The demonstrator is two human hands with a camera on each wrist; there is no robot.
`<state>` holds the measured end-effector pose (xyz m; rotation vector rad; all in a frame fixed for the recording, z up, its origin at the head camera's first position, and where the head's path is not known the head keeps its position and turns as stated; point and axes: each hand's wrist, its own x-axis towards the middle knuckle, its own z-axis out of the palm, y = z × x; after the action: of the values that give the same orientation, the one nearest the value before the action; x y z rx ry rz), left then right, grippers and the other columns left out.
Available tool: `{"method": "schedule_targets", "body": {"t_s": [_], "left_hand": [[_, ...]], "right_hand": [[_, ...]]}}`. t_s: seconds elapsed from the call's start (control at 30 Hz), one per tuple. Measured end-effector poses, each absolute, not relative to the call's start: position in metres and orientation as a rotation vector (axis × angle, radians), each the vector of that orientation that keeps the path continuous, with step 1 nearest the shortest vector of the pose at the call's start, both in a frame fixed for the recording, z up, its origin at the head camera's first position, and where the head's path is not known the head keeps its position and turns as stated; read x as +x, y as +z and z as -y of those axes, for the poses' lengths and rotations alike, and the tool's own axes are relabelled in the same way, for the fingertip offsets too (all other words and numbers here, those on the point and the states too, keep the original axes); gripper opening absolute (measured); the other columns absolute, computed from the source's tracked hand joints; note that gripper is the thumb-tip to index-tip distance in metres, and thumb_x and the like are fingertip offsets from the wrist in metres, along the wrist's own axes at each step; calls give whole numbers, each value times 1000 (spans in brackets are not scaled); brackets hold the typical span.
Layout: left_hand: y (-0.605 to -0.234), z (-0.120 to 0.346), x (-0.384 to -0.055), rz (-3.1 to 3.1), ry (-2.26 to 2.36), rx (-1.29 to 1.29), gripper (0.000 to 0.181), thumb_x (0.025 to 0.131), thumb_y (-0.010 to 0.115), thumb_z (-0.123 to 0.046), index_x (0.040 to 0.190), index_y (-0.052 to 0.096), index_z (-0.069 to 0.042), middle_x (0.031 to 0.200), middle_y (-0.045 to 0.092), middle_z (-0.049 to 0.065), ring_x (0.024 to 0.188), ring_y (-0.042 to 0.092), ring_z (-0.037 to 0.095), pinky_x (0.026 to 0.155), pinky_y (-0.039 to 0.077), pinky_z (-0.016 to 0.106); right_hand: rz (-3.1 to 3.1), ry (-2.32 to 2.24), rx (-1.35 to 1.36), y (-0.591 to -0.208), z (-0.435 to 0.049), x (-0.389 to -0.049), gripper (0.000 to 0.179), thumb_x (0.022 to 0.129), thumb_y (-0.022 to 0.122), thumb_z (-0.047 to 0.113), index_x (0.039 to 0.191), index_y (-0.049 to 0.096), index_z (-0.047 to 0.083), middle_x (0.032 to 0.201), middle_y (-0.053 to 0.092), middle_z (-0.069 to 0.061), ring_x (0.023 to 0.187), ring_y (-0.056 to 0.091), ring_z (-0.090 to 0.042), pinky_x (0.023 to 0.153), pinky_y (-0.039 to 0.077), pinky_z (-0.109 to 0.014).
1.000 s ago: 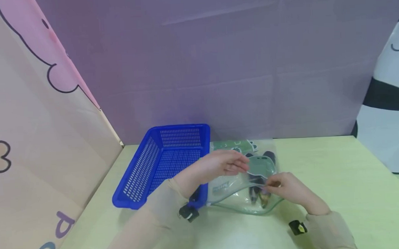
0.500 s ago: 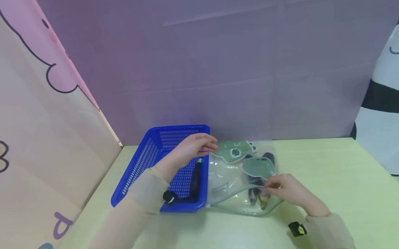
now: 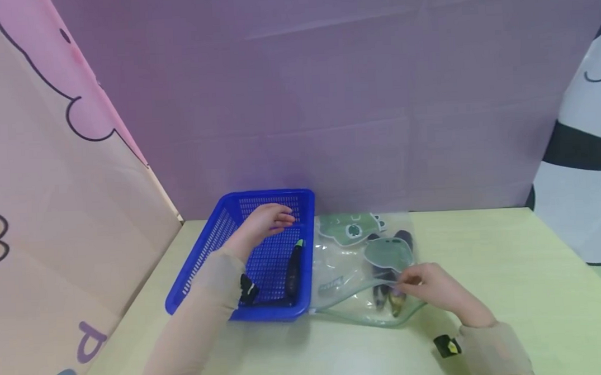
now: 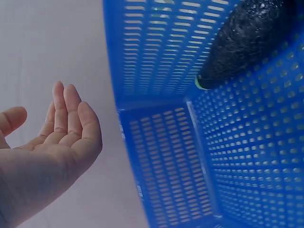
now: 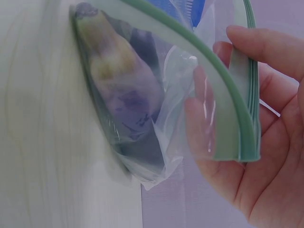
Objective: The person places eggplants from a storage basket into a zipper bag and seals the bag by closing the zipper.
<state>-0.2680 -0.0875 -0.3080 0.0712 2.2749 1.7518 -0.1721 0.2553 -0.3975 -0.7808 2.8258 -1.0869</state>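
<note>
My left hand [image 3: 264, 225] is over the blue plastic basket [image 3: 310, 254], fingers loosely extended and holding nothing; its palm and spread thumb [image 4: 13, 119] show in the left wrist view. A long dark vegetable like an eggplant [image 3: 292, 272] with a light green end lies along the basket's right side. My right hand [image 3: 430, 285] pinches the green zip edge of a clear zip bag [image 3: 336, 267], holding its mouth apart. Within the bag lie several long purplish vegetables; one, purple with a yellowish-brown end [image 5: 118, 78], shows close in the right wrist view.
The bag lies flat against the basket's right side on a pale yellow-green table [image 3: 500, 268]. Green cartoon figures [image 3: 352, 228] are printed on it. A purple-grey backdrop [image 3: 357, 106] rises behind the table, with a cartoon-printed sheet [image 3: 80, 219] at the left.
My left hand has moved left from above the bag to above the basket, uncovering the dark vegetable inside. My right hand keeps its pinch on the bag's edge.
</note>
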Motion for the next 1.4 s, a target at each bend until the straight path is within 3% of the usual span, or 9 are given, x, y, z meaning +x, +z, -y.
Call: {"method": "schedule_targets", "body": {"t_s": [0.13, 0.37, 0.53, 0.67, 0.77, 0.9, 1.1, 1.27, 1.4], "left_hand": [[-318, 88, -275, -2212, 1806, 49, 40, 100, 35, -15, 131, 45, 9, 127, 56, 25, 111, 58, 28, 101, 45, 39], [-333, 82, -279, -2145, 1860, 40, 42, 101, 33, -15, 132, 43, 10, 129, 54, 27, 122, 51, 37, 83, 50, 25], [-339, 86, -278, -2085, 1923, -36, 42, 101, 30, -15, 132, 42, 11, 119, 58, 20, 105, 60, 26, 72, 48, 18], [-350, 90, -284, -2072, 1938, -68, 42, 101, 33, -17, 132, 44, 9, 119, 59, 18, 100, 61, 18, 85, 50, 27], [-373, 96, -305, -2051, 1968, -23, 39, 98, 44, -21, 125, 52, 5, 115, 62, 19, 99, 63, 22, 89, 50, 32], [-384, 95, -312, -2224, 1781, -13, 43, 96, 50, -24, 128, 48, 4, 119, 60, 22, 108, 61, 30, 95, 50, 39], [-361, 84, -279, -2543, 1269, 3, 61, 97, 47, -31, 141, 30, 8, 143, 38, 27, 130, 41, 41, 107, 37, 52], [-356, 84, -267, -2555, 1180, 39, 72, 95, 50, -33, 145, 20, 9, 152, 23, 26, 139, 25, 42, 115, 23, 52], [-358, 84, -266, -2548, 1140, 28, 71, 94, 51, -32, 145, 22, 8, 151, 26, 26, 138, 27, 42, 114, 25, 54]], "right_hand": [[-2827, -1079, -769, -396, -255, -172, 10, 86, 67, 20, 85, 70, 10, 79, 70, 3, 70, 57, 0, 63, 50, -20], [-2833, -1085, -773, -398, -256, -172, 9, 86, 67, 20, 84, 70, 11, 78, 70, 3, 69, 56, 1, 63, 50, -20], [-2818, -1100, -762, -399, -254, -172, 10, 85, 67, 20, 84, 71, 11, 79, 70, 3, 70, 57, 0, 64, 50, -20], [-2819, -1088, -754, -398, -254, -172, 10, 86, 67, 21, 84, 70, 11, 79, 70, 3, 71, 58, 0, 65, 50, -20], [-2831, -1076, -753, -397, -254, -172, 9, 85, 68, 20, 84, 70, 12, 79, 70, 3, 71, 58, -1, 65, 50, -20], [-2834, -1073, -754, -397, -255, -171, 9, 85, 68, 19, 84, 70, 11, 79, 70, 3, 71, 58, -1, 66, 50, -20], [-2837, -1069, -760, -398, -255, -171, 8, 85, 67, 19, 83, 70, 11, 79, 70, 3, 71, 58, 0, 65, 50, -20], [-2838, -1062, -761, -398, -255, -172, 9, 85, 67, 20, 83, 70, 12, 78, 70, 3, 71, 58, -1, 65, 50, -20], [-2833, -1068, -757, -398, -255, -172, 10, 85, 68, 21, 83, 70, 12, 78, 70, 4, 71, 58, -1, 65, 50, -20]]}}
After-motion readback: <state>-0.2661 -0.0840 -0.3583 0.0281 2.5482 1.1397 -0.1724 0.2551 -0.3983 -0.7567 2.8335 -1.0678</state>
